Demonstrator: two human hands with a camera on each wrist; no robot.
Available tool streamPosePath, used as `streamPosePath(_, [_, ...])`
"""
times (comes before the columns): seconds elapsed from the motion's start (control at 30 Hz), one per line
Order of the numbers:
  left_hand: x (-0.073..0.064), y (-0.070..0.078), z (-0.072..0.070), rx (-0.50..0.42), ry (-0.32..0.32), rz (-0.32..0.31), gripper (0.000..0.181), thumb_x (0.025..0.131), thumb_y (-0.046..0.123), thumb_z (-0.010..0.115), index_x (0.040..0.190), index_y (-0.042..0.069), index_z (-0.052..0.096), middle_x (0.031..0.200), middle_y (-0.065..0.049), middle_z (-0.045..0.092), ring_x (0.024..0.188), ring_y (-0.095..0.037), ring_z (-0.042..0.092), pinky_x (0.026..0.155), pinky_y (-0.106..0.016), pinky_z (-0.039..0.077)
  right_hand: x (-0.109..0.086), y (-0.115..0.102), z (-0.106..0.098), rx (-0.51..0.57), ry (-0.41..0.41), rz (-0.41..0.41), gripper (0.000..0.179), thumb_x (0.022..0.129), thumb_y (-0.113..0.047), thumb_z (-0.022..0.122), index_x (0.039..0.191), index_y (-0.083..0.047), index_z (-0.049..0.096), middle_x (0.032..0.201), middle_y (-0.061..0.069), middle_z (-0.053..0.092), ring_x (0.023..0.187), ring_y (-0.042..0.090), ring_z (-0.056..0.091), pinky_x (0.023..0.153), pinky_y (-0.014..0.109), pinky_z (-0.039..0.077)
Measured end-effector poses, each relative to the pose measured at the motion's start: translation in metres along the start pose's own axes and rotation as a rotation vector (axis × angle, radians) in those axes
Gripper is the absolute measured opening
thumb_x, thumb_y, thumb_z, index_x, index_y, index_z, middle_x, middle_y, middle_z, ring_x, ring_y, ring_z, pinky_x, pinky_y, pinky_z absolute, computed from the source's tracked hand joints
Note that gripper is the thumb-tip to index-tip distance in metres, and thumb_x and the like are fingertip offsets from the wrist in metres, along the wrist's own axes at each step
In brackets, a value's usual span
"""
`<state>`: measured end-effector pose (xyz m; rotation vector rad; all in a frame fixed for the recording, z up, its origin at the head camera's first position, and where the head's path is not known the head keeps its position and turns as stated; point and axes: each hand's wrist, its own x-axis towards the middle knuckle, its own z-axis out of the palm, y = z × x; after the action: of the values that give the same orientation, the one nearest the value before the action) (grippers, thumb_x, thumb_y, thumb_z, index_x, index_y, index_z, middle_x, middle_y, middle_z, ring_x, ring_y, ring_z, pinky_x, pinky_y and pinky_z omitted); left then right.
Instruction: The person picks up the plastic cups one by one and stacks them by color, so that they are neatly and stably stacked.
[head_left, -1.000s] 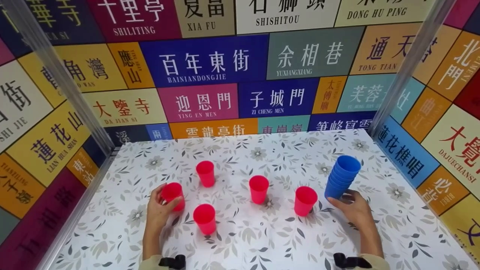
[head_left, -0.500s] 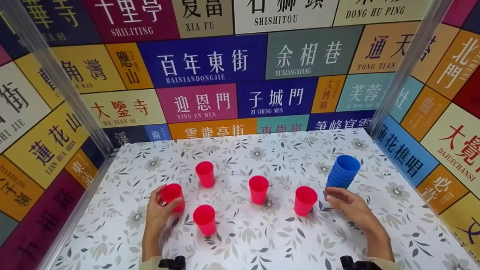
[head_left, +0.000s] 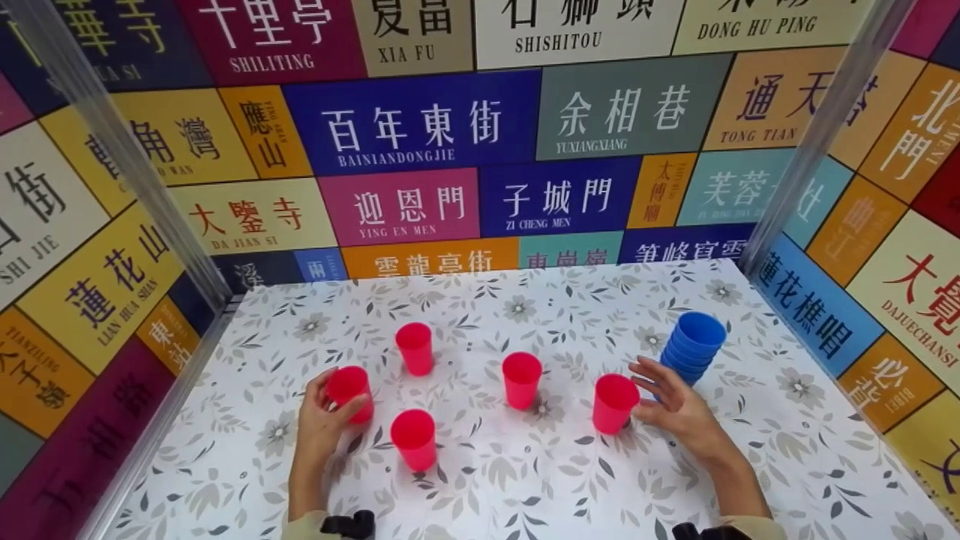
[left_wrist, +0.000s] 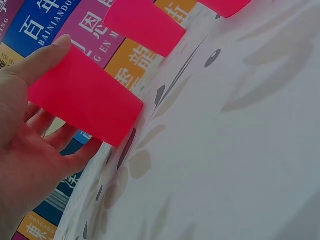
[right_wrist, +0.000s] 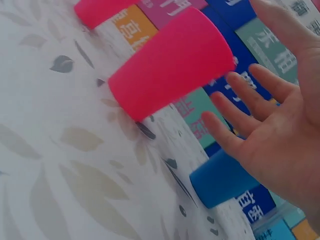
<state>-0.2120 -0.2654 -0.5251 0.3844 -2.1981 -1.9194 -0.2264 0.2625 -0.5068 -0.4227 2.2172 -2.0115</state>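
At the left of the head view, my left hand (head_left: pixel 322 412) holds a red cup (head_left: pixel 352 396), its thumb on the near side; the left wrist view shows thumb and fingers around that cup (left_wrist: pixel 87 95). My right hand (head_left: pixel 679 412) is beside another red cup (head_left: pixel 615 405), fingers spread. In the right wrist view the right hand (right_wrist: pixel 280 115) has its fingertips close to that cup (right_wrist: pixel 172 65) and nothing in its grasp. Just behind it stands a stack of nested blue cups (head_left: pixel 696 345), its lower part partly hidden by the fingers.
Three more upright red cups stand between the hands: a back cup (head_left: pixel 415 349), a front cup (head_left: pixel 414 441) and a middle cup (head_left: pixel 522 381). All are on a white floral tabletop (head_left: pixel 525 487). Clear posts and a sign-covered wall (head_left: pixel 420 127) bound the back and sides.
My right hand has let go of the blue cup stack and moved left to the nearest red cup, its fingers opening. The left hand keeps its hold on its red cup.
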Motion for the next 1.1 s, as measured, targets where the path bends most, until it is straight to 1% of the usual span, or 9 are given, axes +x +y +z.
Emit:
streamPosePath(0.1, [0.002, 0.001, -0.001, 0.004, -0.004, -0.009, 0.083, 0.083, 0.021, 0.083, 0.15, 0.012, 0.036, 0.145, -0.015, 0.052, 0.122, -0.018, 0.055, 0.086, -0.009, 0.05, 0.001, -0.004, 0.006, -0.058, 0.007, 0.018, 0.081, 0.091, -0.004, 0.068, 0.158, -0.007, 0.023, 0.156, 0.0, 0.044, 0.137, 0.003, 0.046, 0.101, 0.014, 0.046])
streamPosePath(0.23, [0.004, 0.0, -0.002, 0.0, -0.013, -0.012, 0.085, 0.082, 0.023, 0.084, 0.15, 0.012, 0.035, 0.146, -0.014, 0.051, 0.13, -0.026, 0.051, 0.086, -0.007, 0.048, 0.004, -0.005, 0.011, -0.112, 0.013, 0.069, 0.088, 0.089, -0.009, 0.073, 0.159, -0.012, 0.02, 0.162, 0.014, 0.034, 0.147, 0.024, 0.037, 0.101, 0.012, 0.043])
streamPosePath(0.33, [0.004, -0.001, -0.002, 0.006, -0.017, -0.014, 0.086, 0.081, 0.023, 0.084, 0.15, 0.013, 0.035, 0.147, -0.015, 0.05, 0.131, -0.027, 0.05, 0.085, -0.006, 0.047, 0.006, -0.004, 0.012, -0.132, 0.012, 0.114, 0.089, 0.088, -0.011, 0.075, 0.159, -0.013, 0.021, 0.162, 0.016, 0.032, 0.149, 0.037, 0.032, 0.105, 0.017, 0.042])
streamPosePath(0.43, [0.004, -0.003, -0.003, -0.001, -0.012, -0.022, 0.084, 0.081, 0.021, 0.084, 0.15, 0.013, 0.036, 0.146, -0.014, 0.051, 0.13, -0.026, 0.051, 0.085, -0.007, 0.048, 0.006, 0.0, 0.015, -0.143, 0.013, 0.149, 0.088, 0.088, -0.012, 0.076, 0.158, -0.011, 0.023, 0.16, 0.018, 0.034, 0.148, 0.04, 0.033, 0.108, 0.022, 0.043])
streamPosePath(0.53, [0.003, -0.005, -0.003, -0.013, -0.012, -0.021, 0.082, 0.082, 0.02, 0.084, 0.149, 0.013, 0.037, 0.145, -0.013, 0.052, 0.127, -0.024, 0.052, 0.086, -0.008, 0.049, 0.006, 0.004, 0.017, -0.133, 0.03, 0.172, 0.083, 0.087, -0.012, 0.077, 0.155, -0.008, 0.028, 0.157, 0.02, 0.039, 0.143, 0.038, 0.042, 0.104, 0.018, 0.045])
streamPosePath(0.63, [0.003, -0.005, -0.003, -0.013, -0.014, -0.03, 0.082, 0.082, 0.021, 0.084, 0.149, 0.015, 0.038, 0.144, -0.012, 0.052, 0.125, -0.022, 0.052, 0.087, -0.009, 0.05, 0.005, 0.004, 0.02, -0.129, 0.054, 0.188, 0.077, 0.088, -0.013, 0.077, 0.151, -0.005, 0.033, 0.152, 0.021, 0.045, 0.134, 0.029, 0.051, 0.097, 0.012, 0.046])
streamPosePath(0.73, [0.002, -0.004, -0.003, -0.016, -0.026, -0.048, 0.082, 0.082, 0.024, 0.084, 0.149, 0.017, 0.037, 0.146, -0.012, 0.051, 0.127, -0.023, 0.051, 0.086, -0.01, 0.051, 0.005, -0.002, 0.024, -0.123, 0.088, 0.213, 0.075, 0.087, -0.017, 0.078, 0.148, -0.006, 0.036, 0.149, 0.02, 0.049, 0.128, 0.023, 0.055, 0.094, 0.013, 0.049])
streamPosePath(0.97, [0.002, -0.003, -0.001, -0.03, -0.016, -0.037, 0.079, 0.083, 0.02, 0.083, 0.149, 0.016, 0.039, 0.144, -0.013, 0.053, 0.119, -0.014, 0.056, 0.086, -0.012, 0.052, 0.009, -0.02, 0.033, -0.085, 0.125, 0.092, 0.067, 0.086, -0.004, 0.075, 0.143, -0.003, 0.039, 0.127, 0.006, 0.06, 0.104, 0.007, 0.064, 0.085, 0.021, 0.058])
streamPosePath(1.1, [0.001, -0.004, -0.002, -0.028, -0.018, -0.057, 0.081, 0.081, 0.027, 0.084, 0.148, 0.019, 0.039, 0.144, -0.009, 0.052, 0.125, -0.02, 0.052, 0.085, -0.013, 0.053, 0.013, -0.029, 0.039, -0.09, 0.14, 0.064, 0.066, 0.086, -0.002, 0.075, 0.141, -0.002, 0.04, 0.127, 0.005, 0.06, 0.106, 0.006, 0.063, 0.086, 0.02, 0.057])
